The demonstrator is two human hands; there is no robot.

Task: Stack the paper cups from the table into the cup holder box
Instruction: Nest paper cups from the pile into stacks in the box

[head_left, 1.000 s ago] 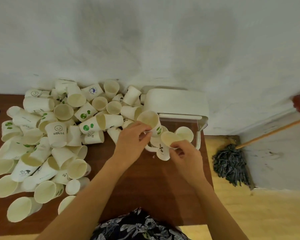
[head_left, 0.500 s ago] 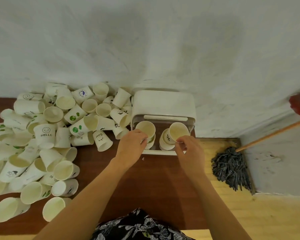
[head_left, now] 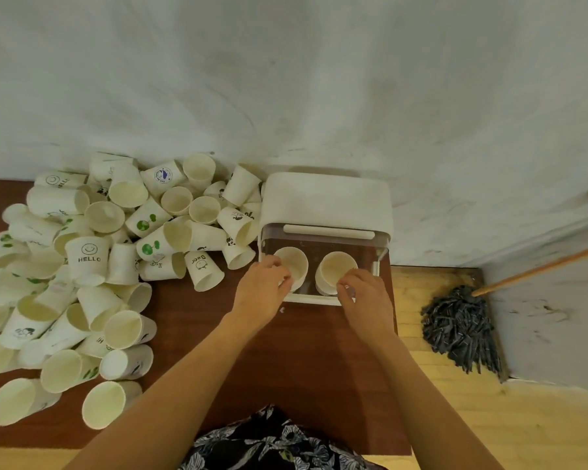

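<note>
Here the left hand (head_left: 263,290) curls its fingers round the near rim of the left cup (head_left: 292,262), while the right hand (head_left: 364,293) pinches the near rim of the right cup (head_left: 336,269); each cup sits mouth-up on a stack inside the cup holder box (head_left: 326,205), side by side. The box stands open at the table's (head_left: 286,351) far right edge, its white lid against the wall. A jumbled pile of paper cups (head_left: 92,266) covers the table's left side, touching the box's left wall. A mop (head_left: 462,327) lies on the floor to the right.
</note>
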